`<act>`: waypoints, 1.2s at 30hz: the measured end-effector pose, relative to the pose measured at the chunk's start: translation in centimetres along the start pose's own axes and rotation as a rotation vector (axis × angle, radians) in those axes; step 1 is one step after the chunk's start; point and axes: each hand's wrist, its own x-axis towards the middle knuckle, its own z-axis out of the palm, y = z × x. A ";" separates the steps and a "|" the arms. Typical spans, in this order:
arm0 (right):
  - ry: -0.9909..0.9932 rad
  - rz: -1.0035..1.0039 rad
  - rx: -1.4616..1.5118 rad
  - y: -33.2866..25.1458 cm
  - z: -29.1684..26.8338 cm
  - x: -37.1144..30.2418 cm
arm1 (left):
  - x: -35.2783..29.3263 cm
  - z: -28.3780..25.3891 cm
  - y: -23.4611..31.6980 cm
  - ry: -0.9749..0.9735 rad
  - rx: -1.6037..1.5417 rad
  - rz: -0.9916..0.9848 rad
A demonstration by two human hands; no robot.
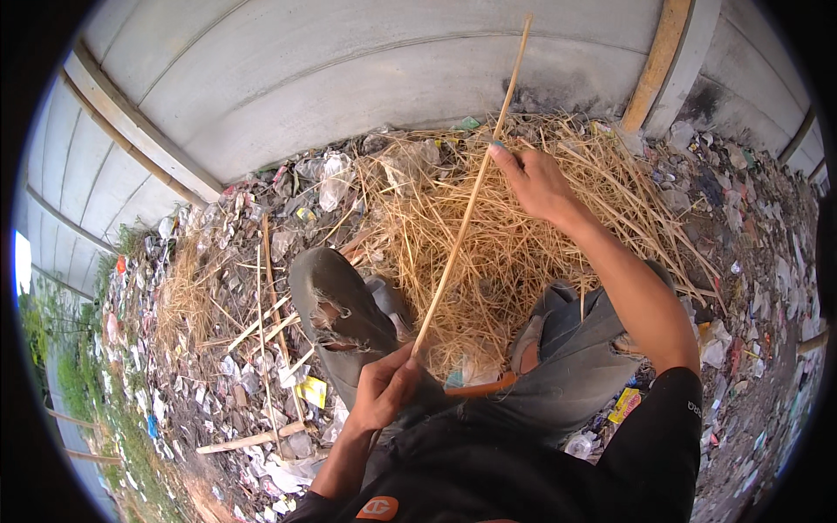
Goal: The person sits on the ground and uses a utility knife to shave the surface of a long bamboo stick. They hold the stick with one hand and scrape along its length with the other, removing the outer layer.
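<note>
A long, pale bamboo strip [471,209] runs slantwise in front of me, its far end up against the wall in view. Low down, by my knee, my left hand [384,388] is closed round its near end. Farther up, my right hand [536,181] grips the strip with the thumb along it; something small and blue shows at the thumb tip. Beneath the strip lies a heap of curly straw-coloured shavings [453,253], between and beyond my legs. An orange bar-like thing [482,385] lies between my thighs, partly hidden; I cannot make out its kind.
A grey panel wall [375,78] rises behind the heap, with a wooden post [658,65] at right. Several thin sticks [266,331] lie to my left. Scraps of plastic litter [336,181] cover the ground. Green plants [78,366] grow at far left.
</note>
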 end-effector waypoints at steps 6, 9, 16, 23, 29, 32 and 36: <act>0.268 -0.097 0.660 2.2 -2.5 1.8 | -1.5 -2.5 -1.5 -0.112 -0.043 -0.036; 0.036 -0.114 0.933 -1.5 -1.1 -1.2 | -1.2 -2.8 -1.5 -0.125 -0.012 -0.030; -0.165 -0.129 1.069 -4.5 1.8 -4.1 | -0.2 -3.4 -2.3 -0.156 -0.227 -0.027; -0.224 -0.237 0.770 -6.2 7.2 -8.2 | 3.3 -1.0 2.1 -0.053 0.009 0.119; -0.097 -0.187 0.835 -5.3 4.3 -6.2 | 5.5 -0.7 2.5 0.152 0.318 0.269; 0.055 -0.168 0.932 -4.4 1.2 -4.6 | 5.2 -0.8 3.3 0.228 0.482 0.350; 0.164 -0.163 0.931 -3.5 -1.8 -3.5 | 5.2 -1.2 3.8 0.277 0.559 0.507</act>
